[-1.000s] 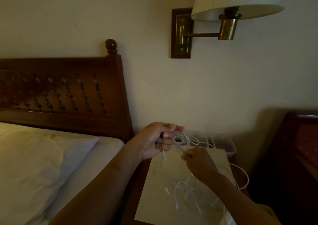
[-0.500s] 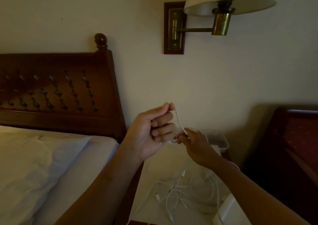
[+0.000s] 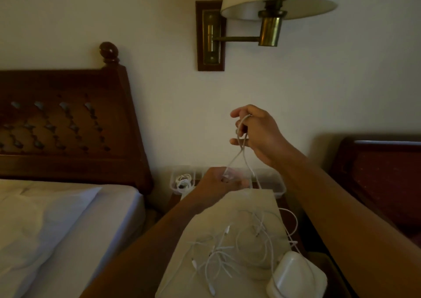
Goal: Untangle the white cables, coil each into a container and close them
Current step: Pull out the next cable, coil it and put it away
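Note:
My right hand [image 3: 259, 133] is raised in front of the wall and holds a loop of a white cable [image 3: 241, 154] in its curled fingers. The loop's two strands cross and run down to my left hand [image 3: 218, 181], which pinches the cable just above the clear containers [image 3: 279, 187] at the back of the nightstand. The left clear container [image 3: 173, 179] holds a coiled white cable [image 3: 184, 181]. A tangle of several white cables [image 3: 225, 254] lies on the beige mat [image 3: 250, 202] below my hands.
A white rounded plastic object [image 3: 296, 277] sits at the mat's near right corner. The bed [image 3: 68, 218] with its dark headboard [image 3: 68, 124] is on the left, and a dark wooden chair [image 3: 382, 174] on the right. A wall lamp [image 3: 273, 8] hangs above.
My right hand has risen with a cable loop from below the left hand to well above it. My left hand has dropped from chest height toward the clear containers.

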